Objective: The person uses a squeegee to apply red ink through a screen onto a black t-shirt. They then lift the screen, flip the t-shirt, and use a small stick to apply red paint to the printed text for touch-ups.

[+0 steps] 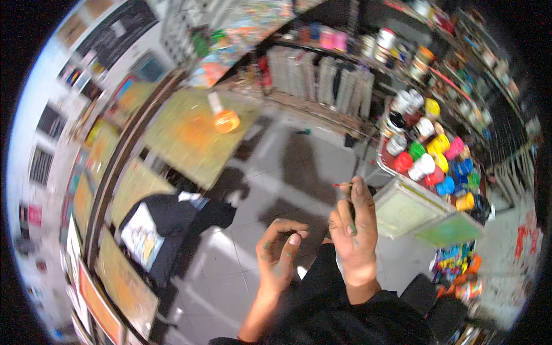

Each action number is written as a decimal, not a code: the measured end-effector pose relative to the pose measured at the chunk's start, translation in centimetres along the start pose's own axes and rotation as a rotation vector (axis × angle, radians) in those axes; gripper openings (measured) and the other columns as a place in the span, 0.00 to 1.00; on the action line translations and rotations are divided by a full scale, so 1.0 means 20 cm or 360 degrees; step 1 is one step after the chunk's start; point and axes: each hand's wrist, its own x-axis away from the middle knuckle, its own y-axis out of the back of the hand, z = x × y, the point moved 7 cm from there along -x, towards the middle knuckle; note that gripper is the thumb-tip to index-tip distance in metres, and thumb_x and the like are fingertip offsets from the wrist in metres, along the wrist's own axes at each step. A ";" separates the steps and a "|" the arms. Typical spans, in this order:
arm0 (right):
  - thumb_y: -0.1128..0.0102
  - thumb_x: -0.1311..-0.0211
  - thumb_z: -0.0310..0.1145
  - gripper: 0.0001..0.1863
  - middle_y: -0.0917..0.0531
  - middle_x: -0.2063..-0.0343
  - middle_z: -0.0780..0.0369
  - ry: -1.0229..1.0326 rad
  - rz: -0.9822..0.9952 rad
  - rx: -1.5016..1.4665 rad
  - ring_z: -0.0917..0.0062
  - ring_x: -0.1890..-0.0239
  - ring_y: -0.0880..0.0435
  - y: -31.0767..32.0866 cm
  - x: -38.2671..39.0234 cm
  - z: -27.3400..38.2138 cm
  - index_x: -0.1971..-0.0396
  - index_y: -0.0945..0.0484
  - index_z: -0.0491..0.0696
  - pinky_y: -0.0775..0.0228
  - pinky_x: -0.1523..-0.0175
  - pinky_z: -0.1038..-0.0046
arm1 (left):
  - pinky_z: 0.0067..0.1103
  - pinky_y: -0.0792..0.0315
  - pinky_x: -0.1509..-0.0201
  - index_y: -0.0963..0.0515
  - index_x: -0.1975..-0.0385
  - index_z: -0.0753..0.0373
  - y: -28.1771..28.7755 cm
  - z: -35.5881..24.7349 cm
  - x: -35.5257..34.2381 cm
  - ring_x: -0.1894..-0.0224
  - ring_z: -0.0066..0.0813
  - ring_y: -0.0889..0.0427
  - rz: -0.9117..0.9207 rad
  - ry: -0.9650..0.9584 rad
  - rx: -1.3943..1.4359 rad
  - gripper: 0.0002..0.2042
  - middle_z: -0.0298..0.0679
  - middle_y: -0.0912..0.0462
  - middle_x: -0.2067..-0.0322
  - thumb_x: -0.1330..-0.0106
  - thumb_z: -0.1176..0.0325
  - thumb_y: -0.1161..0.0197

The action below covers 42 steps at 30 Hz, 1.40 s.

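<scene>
My right hand (355, 227) is raised over the floor with the palm showing. Between its upper fingers it holds a thin stick with a red tip (341, 186); blur hides its exact kind. My left hand (277, 253) is beside it, lower and to the left, thumb and fingers curled toward each other. Whether something small sits between those fingertips I cannot make out. Green paint smudges mark both hands. The two hands are apart.
To the right, a cart (386, 164) carries many coloured paint jars, with framed screens (397, 210) leaning below. On the left, stained printing boards (172, 135) line a rail, one bearing an orange container (226, 121), another a black garment (167, 230). Shelves (322, 46) stand behind the grey tiled floor.
</scene>
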 end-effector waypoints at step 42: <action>0.44 0.24 0.30 0.16 0.24 0.60 0.66 -0.3145 0.1060 -0.0069 0.86 0.62 0.25 -2.88 4.39 -4.19 0.41 0.26 0.45 0.26 0.62 0.88 | 0.19 0.30 0.51 0.19 0.52 0.67 4.22 -1.10 4.20 0.59 0.20 0.23 -0.2983 -0.0308 -0.0204 0.11 0.35 0.18 0.59 0.29 0.70 0.43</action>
